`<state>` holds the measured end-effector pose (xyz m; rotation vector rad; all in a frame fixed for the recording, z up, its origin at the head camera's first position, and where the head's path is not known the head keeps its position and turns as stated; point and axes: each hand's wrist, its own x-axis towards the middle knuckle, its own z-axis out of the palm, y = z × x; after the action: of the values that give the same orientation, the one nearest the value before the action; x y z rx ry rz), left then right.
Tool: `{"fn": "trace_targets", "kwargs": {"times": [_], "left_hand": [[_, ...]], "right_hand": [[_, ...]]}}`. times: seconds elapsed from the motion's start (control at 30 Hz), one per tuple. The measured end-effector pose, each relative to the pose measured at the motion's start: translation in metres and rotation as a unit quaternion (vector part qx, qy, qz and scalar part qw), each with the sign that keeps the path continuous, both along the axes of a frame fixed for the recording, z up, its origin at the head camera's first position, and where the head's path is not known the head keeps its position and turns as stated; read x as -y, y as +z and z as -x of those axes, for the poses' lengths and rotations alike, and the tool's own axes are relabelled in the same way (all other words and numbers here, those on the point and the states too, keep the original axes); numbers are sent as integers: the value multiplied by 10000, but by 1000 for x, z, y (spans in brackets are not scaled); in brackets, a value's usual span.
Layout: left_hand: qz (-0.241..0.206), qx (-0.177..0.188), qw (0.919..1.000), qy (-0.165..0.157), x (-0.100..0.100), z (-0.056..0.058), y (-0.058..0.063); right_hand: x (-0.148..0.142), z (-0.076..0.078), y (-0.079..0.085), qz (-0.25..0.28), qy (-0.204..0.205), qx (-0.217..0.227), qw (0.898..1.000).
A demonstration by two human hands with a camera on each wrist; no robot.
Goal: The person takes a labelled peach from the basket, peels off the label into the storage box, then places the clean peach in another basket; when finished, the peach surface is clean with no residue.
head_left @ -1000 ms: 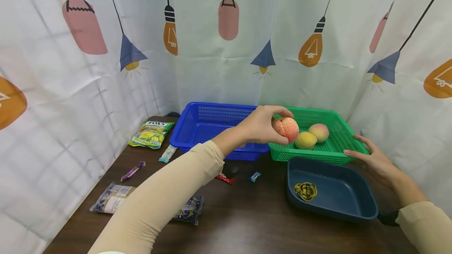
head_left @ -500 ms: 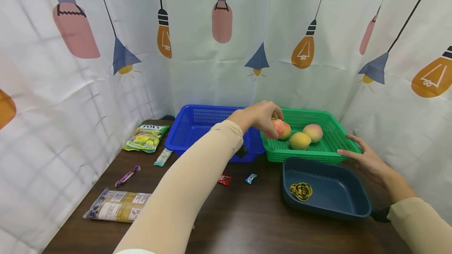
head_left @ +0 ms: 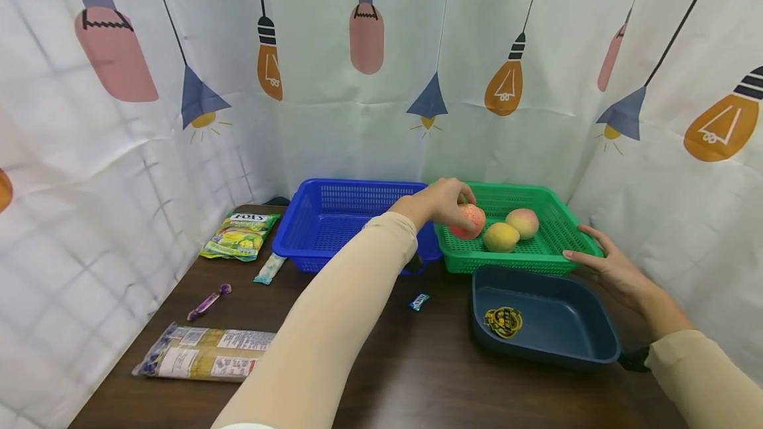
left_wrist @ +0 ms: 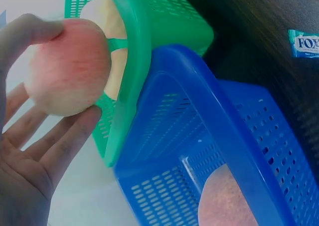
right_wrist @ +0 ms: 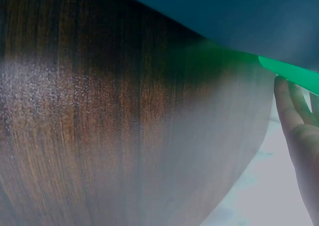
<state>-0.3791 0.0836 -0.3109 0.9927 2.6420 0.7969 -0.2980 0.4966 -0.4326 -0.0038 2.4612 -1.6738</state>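
Note:
My left hand (head_left: 441,204) holds a pink-red peach (head_left: 469,222) over the left end of the green basket (head_left: 495,262). In the left wrist view, the thumb lies on top of the peach and the fingers spread underneath, beside the basket rim. Farther right in the green basket lie a yellow peach (head_left: 501,238) and a pinkish peach (head_left: 523,223). Another peach (left_wrist: 227,201) sits in the blue basket (left_wrist: 194,86); my left arm hides it in the head view. My right hand (head_left: 616,273) grips the green basket's front right corner, thumb in front, fingers at the side.
A dark blue tray (head_left: 560,313) stands in front of the green basket. To the left lie a yellow-green candy bag (head_left: 240,236), a pale wrapped bar (head_left: 270,269), a purple wrapped candy (head_left: 208,302) and a long clear package (head_left: 205,353). A small blue candy (head_left: 420,301) lies mid-table. Curtains surround the table.
The head view has shifted, so the scene slides left. My left forearm has swung rightward, while the peach stays held near the green basket's left end. My right hand keeps its place at the corner.

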Motion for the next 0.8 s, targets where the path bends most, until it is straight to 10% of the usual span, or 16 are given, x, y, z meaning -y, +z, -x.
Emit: {"fn": "trace_targets", "kwargs": {"times": [0.57, 0.8], "left_hand": [[-85, 144, 9997, -178, 18, -4, -8], [268, -116, 9994, -191, 31, -5, -4]], "right_hand": [[9, -5, 10, -772, -275, -204, 9964], [25, -18, 33, -2287, -265, -1423, 9627]]}}
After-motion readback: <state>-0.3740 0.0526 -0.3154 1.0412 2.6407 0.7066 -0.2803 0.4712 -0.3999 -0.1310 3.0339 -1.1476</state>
